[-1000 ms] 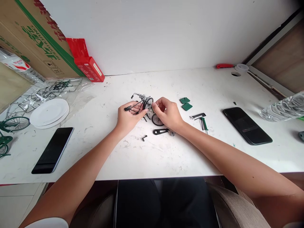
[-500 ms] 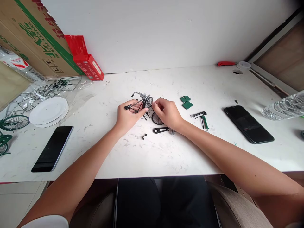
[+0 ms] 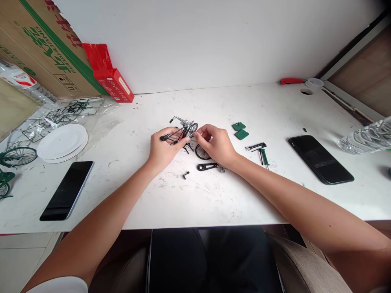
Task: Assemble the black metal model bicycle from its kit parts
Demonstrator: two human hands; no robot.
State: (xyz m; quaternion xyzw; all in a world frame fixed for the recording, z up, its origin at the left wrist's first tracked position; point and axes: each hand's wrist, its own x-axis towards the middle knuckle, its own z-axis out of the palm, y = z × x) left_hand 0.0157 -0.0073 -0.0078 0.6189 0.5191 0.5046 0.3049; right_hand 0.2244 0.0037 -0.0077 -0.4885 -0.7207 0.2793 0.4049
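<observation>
A small black model bicycle frame (image 3: 182,129) with silver handlebars is held above the white table (image 3: 275,114). My left hand (image 3: 165,150) is closed round its rear part, thumb and fingers pinching the frame. My right hand (image 3: 215,144) pinches at the frame's wheel end with its fingertips together; what is between them is too small to name. A loose black wheel (image 3: 200,153) lies just under my right hand. A black chain-guard piece (image 3: 207,167) lies in front of it, and a small black part (image 3: 185,175) lies nearer me.
Two green pads (image 3: 240,130) and small tools (image 3: 259,151) lie to the right, then a black phone (image 3: 320,159) and a water bottle (image 3: 366,138). At left are another phone (image 3: 67,189), white plates (image 3: 62,142), plastic bags of parts (image 3: 55,118), a green model bicycle (image 3: 12,162), a red box (image 3: 113,85) and a cardboard box (image 3: 39,44).
Both hands stay at the model bicycle with only slight finger shifts. The view has drifted a little downward and rightward.
</observation>
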